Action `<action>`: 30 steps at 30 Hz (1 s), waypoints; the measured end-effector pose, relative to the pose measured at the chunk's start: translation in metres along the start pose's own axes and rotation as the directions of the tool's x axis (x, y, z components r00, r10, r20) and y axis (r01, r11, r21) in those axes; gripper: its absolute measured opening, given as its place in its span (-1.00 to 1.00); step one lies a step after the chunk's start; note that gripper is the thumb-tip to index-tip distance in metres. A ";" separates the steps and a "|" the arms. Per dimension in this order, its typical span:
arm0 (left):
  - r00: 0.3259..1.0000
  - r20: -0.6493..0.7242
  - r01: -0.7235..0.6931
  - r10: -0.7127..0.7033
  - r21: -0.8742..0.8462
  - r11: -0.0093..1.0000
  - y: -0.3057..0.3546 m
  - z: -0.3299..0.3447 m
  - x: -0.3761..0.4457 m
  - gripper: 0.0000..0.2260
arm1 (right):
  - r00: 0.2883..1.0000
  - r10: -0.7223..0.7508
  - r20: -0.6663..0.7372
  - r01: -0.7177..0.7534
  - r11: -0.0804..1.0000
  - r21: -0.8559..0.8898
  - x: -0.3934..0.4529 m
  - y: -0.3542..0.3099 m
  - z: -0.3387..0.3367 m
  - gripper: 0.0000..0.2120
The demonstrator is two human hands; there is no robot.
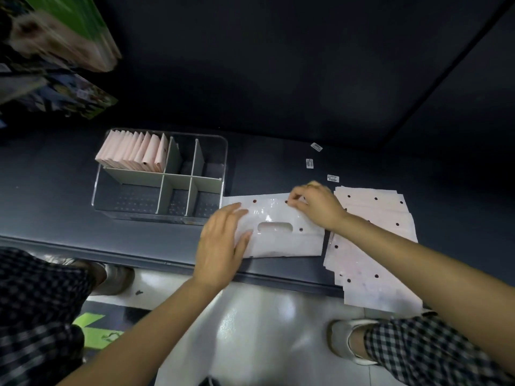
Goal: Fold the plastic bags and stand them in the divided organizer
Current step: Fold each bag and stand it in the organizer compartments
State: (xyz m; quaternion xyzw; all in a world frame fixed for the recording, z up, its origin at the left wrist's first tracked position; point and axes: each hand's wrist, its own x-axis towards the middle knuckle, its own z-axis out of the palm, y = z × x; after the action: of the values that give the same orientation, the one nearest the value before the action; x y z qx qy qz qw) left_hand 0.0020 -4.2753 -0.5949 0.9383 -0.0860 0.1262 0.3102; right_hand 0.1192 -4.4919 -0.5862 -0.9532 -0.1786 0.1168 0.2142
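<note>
A pale pink plastic bag [281, 240] with a cut-out handle and small punched holes lies flat on the dark shelf, partly folded. My left hand [223, 240] presses flat on its left end with straight fingers. My right hand [317, 204] pinches the bag's upper right edge. To the left stands the clear divided organizer [211, 218]; its back-left compartment holds several folded pink bags [133, 151] standing upright, the other compartments are empty. A stack of unfolded bags [373, 246] lies to the right, overhanging the shelf's front edge.
Three small white barcode stickers [309, 163] lie on the dark shelf [55, 190] behind the bag. Boxes [64, 34] hang blurred at the top left. A glossy white floor [250, 330], my shoes and a green floor marking [94, 330] show below the shelf edge.
</note>
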 end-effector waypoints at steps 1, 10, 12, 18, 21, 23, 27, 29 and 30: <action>0.997 0.019 -0.079 0.079 0.031 0.996 0.002 0.003 -0.004 -0.71 | 1.000 0.015 0.014 -0.015 1.000 -0.021 0.011 0.000 0.003 -0.85; 0.849 0.528 -0.199 0.022 0.280 0.939 -0.008 0.050 -0.040 -0.36 | 0.982 0.167 0.086 -0.157 0.982 -0.109 0.057 -0.002 0.041 -0.83; 0.830 0.557 -0.206 -0.011 0.324 0.923 -0.012 0.054 -0.044 -0.35 | 0.978 0.194 0.080 -0.185 0.977 -0.103 0.058 -0.002 0.044 -0.82; 0.772 0.628 -0.215 -0.094 0.399 0.891 -0.021 0.060 -0.052 -0.33 | 0.972 0.229 0.045 -0.225 0.971 -0.083 0.060 -0.001 0.047 -0.82; 0.759 0.642 -0.210 -0.109 0.400 0.892 -0.022 0.059 -0.056 -0.33 | 0.973 0.229 0.030 -0.227 0.971 -0.069 0.059 -0.001 0.047 -0.84; 0.758 0.644 -0.227 -0.103 0.408 0.884 -0.022 0.059 -0.057 -0.33 | 0.979 0.184 -0.084 -0.189 0.980 -0.055 0.051 -0.003 0.046 -0.81; 0.761 0.639 -0.228 -0.114 0.428 0.875 -0.020 0.061 -0.057 -0.32 | 0.945 -0.128 -0.300 0.112 0.991 -0.072 0.000 -0.023 0.057 -0.79; 0.757 0.642 -0.241 -0.121 0.446 0.862 -0.019 0.062 -0.056 -0.32 | 0.925 -0.329 -0.189 0.301 0.939 -0.165 -0.039 -0.030 0.079 -0.73; 0.755 0.644 -0.244 -0.125 0.452 0.858 -0.019 0.062 -0.056 -0.32 | 0.914 -0.391 -0.105 0.361 0.905 -0.227 -0.057 -0.031 0.091 -0.66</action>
State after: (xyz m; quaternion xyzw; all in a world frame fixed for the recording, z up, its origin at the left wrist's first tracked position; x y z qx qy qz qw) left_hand -0.0357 -4.2934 -0.6703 0.9663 -0.1831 -0.1807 -0.0035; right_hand 0.0314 -4.4550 -0.6439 -0.9235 -0.3538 -0.0168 0.1470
